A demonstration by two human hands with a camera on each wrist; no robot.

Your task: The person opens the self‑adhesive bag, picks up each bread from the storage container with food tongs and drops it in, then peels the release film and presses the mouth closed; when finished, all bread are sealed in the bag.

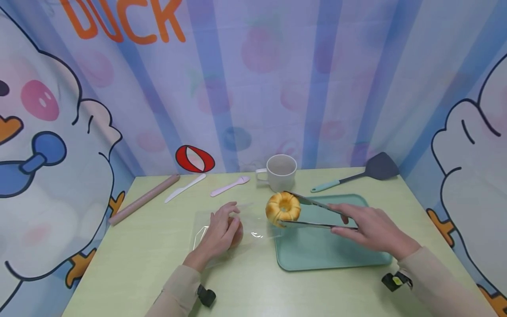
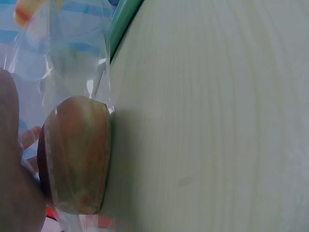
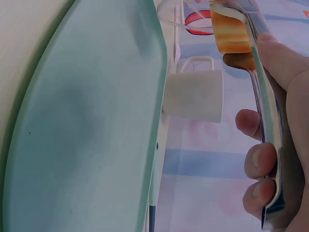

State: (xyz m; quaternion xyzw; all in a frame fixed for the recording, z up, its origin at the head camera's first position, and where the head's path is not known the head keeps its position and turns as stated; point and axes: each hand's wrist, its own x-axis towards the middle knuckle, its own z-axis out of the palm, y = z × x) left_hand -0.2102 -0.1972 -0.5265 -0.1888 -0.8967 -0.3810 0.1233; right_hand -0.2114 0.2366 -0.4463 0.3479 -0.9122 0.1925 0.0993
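Note:
My right hand (image 1: 376, 231) grips metal tongs (image 1: 317, 224), whose tips hold a golden ring-shaped bread (image 1: 273, 213) above the left edge of a green tray (image 1: 332, 264). In the right wrist view the bread (image 3: 231, 34) sits between the tong ends. A clear plastic bag (image 1: 257, 229) lies left of the tray. Inside it is a round brown bun (image 2: 79, 154), partly hidden by my left hand (image 1: 218, 231) in the head view. The left fingers curve around the bag beside the bun, with thumb and fingers apart.
A white mug (image 1: 281, 174) stands behind the tray, with a dark spatula (image 1: 380, 167) to its right. To the left lie a lilac spoon (image 1: 229, 186), a white knife (image 1: 185, 188) and a brown rolling pin (image 1: 144, 200). A printed curtain (image 1: 265, 101) hangs behind the table.

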